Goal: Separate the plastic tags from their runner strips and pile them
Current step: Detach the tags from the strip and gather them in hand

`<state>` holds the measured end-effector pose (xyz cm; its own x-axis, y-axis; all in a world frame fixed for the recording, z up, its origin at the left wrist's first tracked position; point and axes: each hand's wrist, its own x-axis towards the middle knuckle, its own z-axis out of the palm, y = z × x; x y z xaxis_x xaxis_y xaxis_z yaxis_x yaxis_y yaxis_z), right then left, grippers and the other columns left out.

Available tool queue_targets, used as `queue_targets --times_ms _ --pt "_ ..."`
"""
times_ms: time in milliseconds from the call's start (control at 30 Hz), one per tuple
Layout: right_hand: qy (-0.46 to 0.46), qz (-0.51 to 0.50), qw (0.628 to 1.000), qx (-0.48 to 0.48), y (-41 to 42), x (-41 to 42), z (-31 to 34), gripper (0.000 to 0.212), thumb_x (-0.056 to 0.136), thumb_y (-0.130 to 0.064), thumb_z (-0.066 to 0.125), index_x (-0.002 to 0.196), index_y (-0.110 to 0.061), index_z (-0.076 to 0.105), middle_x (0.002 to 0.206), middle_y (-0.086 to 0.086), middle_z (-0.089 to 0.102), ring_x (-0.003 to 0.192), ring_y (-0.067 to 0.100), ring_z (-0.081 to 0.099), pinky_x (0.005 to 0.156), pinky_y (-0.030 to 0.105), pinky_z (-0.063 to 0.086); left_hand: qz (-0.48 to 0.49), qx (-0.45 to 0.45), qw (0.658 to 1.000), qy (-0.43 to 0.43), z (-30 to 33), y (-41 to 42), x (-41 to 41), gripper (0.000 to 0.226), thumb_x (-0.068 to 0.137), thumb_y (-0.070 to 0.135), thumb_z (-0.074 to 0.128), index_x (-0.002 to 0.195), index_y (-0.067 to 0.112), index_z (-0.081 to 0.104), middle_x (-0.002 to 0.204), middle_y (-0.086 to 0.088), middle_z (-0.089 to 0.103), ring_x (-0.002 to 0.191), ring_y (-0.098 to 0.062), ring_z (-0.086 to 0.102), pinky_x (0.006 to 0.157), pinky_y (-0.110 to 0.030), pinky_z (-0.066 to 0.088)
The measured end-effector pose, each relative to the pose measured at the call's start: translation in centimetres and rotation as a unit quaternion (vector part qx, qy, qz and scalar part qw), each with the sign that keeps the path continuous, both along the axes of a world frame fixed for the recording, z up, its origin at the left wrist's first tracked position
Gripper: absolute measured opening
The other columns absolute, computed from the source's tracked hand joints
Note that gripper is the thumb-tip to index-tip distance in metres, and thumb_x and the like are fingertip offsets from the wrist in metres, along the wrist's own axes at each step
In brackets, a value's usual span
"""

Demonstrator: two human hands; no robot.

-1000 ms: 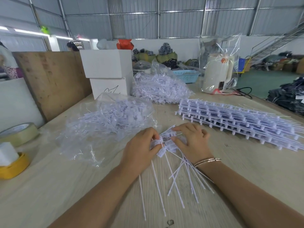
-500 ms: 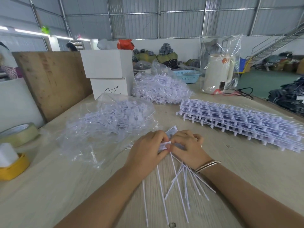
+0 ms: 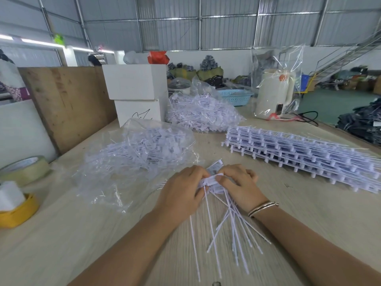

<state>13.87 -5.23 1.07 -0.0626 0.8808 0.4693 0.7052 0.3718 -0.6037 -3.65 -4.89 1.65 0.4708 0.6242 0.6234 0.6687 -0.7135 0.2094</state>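
Both forearms reach in from the bottom edge, the left from about 7 o'clock and the right from about 5 o'clock, and the two hands meet just below the centre of the view, knuckles up, over the wooden table (image 3: 61, 234). The left hand (image 3: 181, 193) has its fingers curled inward and pinches the head end of a small bundle of plastic tags (image 3: 213, 180). The right hand (image 3: 239, 186), with a bracelet (image 3: 262, 207) on its wrist, has its fingers bent and its thumb pressed onto the same white heads, so both hands grip the bundle from either side. The tags' long thin tails (image 3: 231, 234) fan out toward 6 o'clock, lying on the table between the forearms.

At 10 o'clock of the hands lies a clear bag of loose tags (image 3: 140, 149). A second heap of tags (image 3: 202, 112) sits at 12 o'clock, farther back. At 2 o'clock, well apart from the hands, is a stack of runner strips (image 3: 299, 155) with tags attached. Two white boxes (image 3: 136, 93) stand stacked behind the near bag, and tape rolls (image 3: 24, 170) lie at 9 o'clock.
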Motion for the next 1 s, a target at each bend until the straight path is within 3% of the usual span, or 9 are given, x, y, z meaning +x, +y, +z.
queue_targets --times_ms 167,300,433,667,733,833,900,1000 --pt "-0.002 0.024 1.000 0.011 -0.49 -0.36 0.39 0.020 0.085 -0.038 0.062 0.069 -0.048 0.053 0.080 -0.018 0.060 0.094 -0.006 0.044 0.091 0.027 0.015 0.004 0.046 0.999 -0.002 0.12 0.02 0.06 0.015 0.073 0.012 0.075 0.084 0.011 0.065 0.072 -0.003 0.063 0.060 -0.024 0.058 0.050 -0.035 0.047" --pt "0.049 0.037 0.998 0.005 -0.59 -0.33 0.63 0.018 0.083 -0.031 0.066 0.075 -0.045 0.060 0.085 -0.007 0.066 0.093 0.003 0.053 0.103 0.044 0.024 0.011 0.005 0.999 -0.045 -0.18 0.30 -0.12 0.013 0.079 0.023 0.072 0.090 0.016 0.070 0.076 -0.001 0.068 0.066 -0.021 0.063 0.055 -0.034 0.049" --pt "0.043 0.044 0.998 0.031 -0.68 -0.30 0.61 0.023 0.082 -0.024 0.069 0.075 -0.045 0.062 0.077 -0.018 0.063 0.087 0.000 0.053 0.100 0.051 0.027 -0.002 -0.073 0.991 -0.111 -0.35 0.57 -0.11 0.013 0.080 0.019 0.072 0.093 0.020 0.072 0.080 0.003 0.072 0.069 -0.016 0.065 0.062 -0.036 0.052" --pt "0.008 0.030 0.997 0.074 -0.66 -0.22 0.37 0.009 0.084 -0.024 0.067 0.077 -0.028 0.069 0.076 -0.017 0.063 0.091 0.001 0.051 0.095 0.039 0.018 -0.027 -0.171 0.967 -0.185 -0.13 0.62 0.03 0.013 0.080 0.014 0.073 0.093 0.016 0.075 0.082 0.002 0.074 0.074 -0.014 0.068 0.071 -0.031 0.052" --pt "-0.024 0.019 0.995 0.092 -0.61 -0.14 0.30 0.009 0.085 -0.024 0.066 0.077 -0.022 0.070 0.078 -0.010 0.066 0.089 0.002 0.052 0.095 0.038 0.019 -0.043 -0.218 0.955 -0.197 0.07 0.54 -0.13 0.010 0.081 0.014 0.073 0.091 0.015 0.075 0.080 0.003 0.073 0.075 -0.010 0.067 0.071 -0.025 0.051" --pt "-0.053 0.025 0.992 0.109 -0.57 -0.03 0.17 0.010 0.086 -0.025 0.066 0.077 -0.023 0.070 0.076 -0.009 0.065 0.085 -0.008 0.047 0.093 0.036 0.018 -0.062 -0.241 0.947 -0.201 0.06 0.53 -0.33 0.008 0.079 0.013 0.074 0.088 0.012 0.075 0.076 0.006 0.072 0.071 -0.001 0.065 0.067 -0.015 0.047" --pt "-0.046 0.031 0.993 0.103 -0.48 0.01 0.08 0.011 0.086 -0.026 0.065 0.076 -0.025 0.069 0.074 -0.010 0.064 0.084 -0.010 0.046 0.094 0.038 0.018 -0.062 -0.233 0.947 -0.214 -0.15 0.60 -0.31 0.008 0.078 0.012 0.075 0.085 0.013 0.074 0.078 0.003 0.073 0.074 -0.007 0.068 0.071 -0.024 0.053" --pt "-0.017 0.041 0.995 0.091 -0.49 0.01 0.18 0.012 0.086 -0.032 0.063 0.074 -0.036 0.064 0.073 -0.016 0.060 0.084 -0.009 0.047 0.096 0.042 0.020 -0.070 -0.234 0.938 -0.244 -0.21 0.54 -0.06 0.021 0.077 0.011 0.075 0.078 0.031 0.070 0.079 0.005 0.074 0.078 -0.013 0.070 0.077 -0.035 0.055"
